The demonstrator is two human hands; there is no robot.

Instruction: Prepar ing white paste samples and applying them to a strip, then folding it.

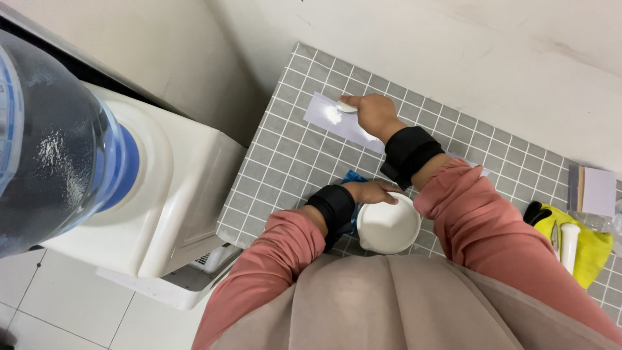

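Note:
My left hand (370, 192) grips the near-left rim of a white bowl (389, 228) that stands on the grey checked tabletop (285, 162), close to my body. A blue item (353, 176) shows partly from under this hand. My right hand (374, 115) reaches farther out, fingers closed on a small white piece (345, 107) that rests on a pale sheet of paper (324, 115). A patch of white powder lies on that sheet beside the piece. Both wrists carry black bands, and both sleeves are pink.
A white water dispenser (188, 194) with a large blue bottle (52, 142) stands left of the table. At the right edge lie a yellow glove (593, 249), a white pestle-like rod (569, 243) and a small pad of sheets (595, 190). A wall runs behind the table.

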